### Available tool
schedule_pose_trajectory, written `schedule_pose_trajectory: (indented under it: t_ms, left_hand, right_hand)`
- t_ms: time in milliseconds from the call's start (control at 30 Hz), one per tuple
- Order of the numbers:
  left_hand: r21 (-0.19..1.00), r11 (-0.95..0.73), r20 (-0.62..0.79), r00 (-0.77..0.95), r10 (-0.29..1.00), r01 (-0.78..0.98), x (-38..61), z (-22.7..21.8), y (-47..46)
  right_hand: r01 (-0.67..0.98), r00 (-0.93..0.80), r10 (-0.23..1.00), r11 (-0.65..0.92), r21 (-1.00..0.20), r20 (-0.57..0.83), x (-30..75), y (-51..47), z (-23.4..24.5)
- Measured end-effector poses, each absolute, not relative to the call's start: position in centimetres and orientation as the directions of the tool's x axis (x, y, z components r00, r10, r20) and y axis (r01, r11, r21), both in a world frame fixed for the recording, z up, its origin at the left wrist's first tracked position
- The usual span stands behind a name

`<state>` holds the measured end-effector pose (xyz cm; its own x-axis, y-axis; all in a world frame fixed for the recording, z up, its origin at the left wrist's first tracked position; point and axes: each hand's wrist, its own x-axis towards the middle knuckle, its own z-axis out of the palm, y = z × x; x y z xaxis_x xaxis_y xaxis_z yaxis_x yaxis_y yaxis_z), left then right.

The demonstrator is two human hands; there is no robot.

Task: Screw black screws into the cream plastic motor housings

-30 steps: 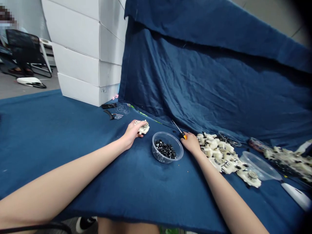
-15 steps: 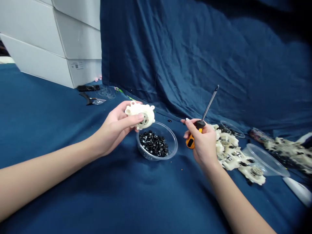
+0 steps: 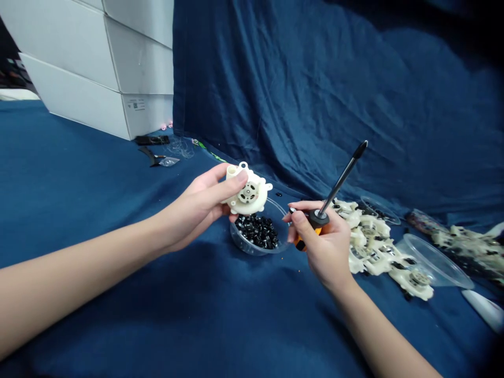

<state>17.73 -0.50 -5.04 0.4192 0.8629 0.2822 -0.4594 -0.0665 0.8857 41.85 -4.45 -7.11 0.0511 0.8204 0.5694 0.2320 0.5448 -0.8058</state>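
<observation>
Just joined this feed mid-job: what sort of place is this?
Probably a small assembly or repair workstation. White plastic housings lie heaped on a blue cloth, the right hand holds a screwdriver, and a clear bowl holds small black parts.

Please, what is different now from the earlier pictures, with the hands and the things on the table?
The left hand lifted the white plastic part off the cloth and holds it above the clear bowl. The right hand picked up the screwdriver, its shaft pointing up. The bowl and the pile of white parts stayed in place.
</observation>
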Motion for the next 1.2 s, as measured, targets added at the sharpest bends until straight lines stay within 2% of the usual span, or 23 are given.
schedule_pose_trajectory:
  t_ms: [267,500,700,867,1200]
  left_hand:
    - [0.817,0.088,0.211,0.438,0.874,-0.570,17.6,-4.1,-1.0]
    - [0.707,0.321,0.044,0.492,0.869,-0.631,17.6,-3.7,-0.6]
    - [0.822,0.143,0.152,0.454,0.878,-0.552,17.7,-4.2,-1.1]
    - [0.864,0.164,0.084,0.457,0.885,-0.476,17.7,-4.4,-1.6]
    - [0.920,0.121,0.113,0.547,0.829,-0.372,17.9,-5.2,-1.5]
  right_hand:
    - [0.279,0.106,0.813,0.529,-0.801,0.573,42.3,-3.8,-7.8]
    - [0.277,0.103,0.826,0.511,-0.814,0.554,42.4,-3.7,-7.9]
    - [0.244,0.059,0.838,0.515,-0.822,0.542,42.2,-3.9,-7.6]
    - [0.271,0.014,0.828,0.537,-0.799,0.561,41.9,-4.4,-7.2]
    - [0.353,-0.021,0.822,0.539,-0.765,0.569,41.7,-4.7,-6.7]
